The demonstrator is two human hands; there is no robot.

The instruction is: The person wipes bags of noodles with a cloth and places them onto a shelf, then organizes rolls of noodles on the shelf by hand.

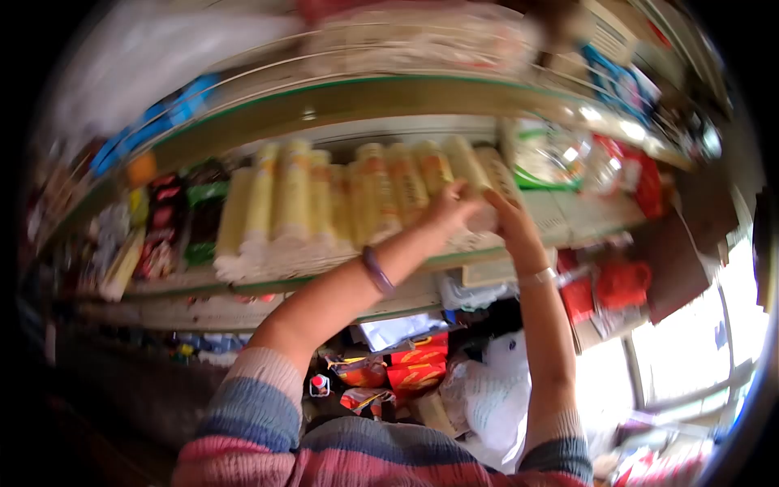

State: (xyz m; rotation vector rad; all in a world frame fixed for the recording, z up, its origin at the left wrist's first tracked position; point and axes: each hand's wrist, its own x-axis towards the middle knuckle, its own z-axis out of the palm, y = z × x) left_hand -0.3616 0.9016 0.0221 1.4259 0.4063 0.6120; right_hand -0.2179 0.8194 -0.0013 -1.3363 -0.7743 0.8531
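Observation:
Several pale yellow rolls lie side by side on the middle shelf, their white round ends facing me. My left hand, below a dark bangle on the wrist, is closed around the front end of a roll near the right of the row. From the other side, my right hand touches the same end, its fingers bent close to the left ones. Motion blurs the fingertips a little. Another wrapped roll lies just behind my right hand.
Dark and green packets stand left of the rolls. A white and green bag sits to the right. The upper shelf edge runs above my hands. Below are red packets, a white plastic bag and a cardboard box.

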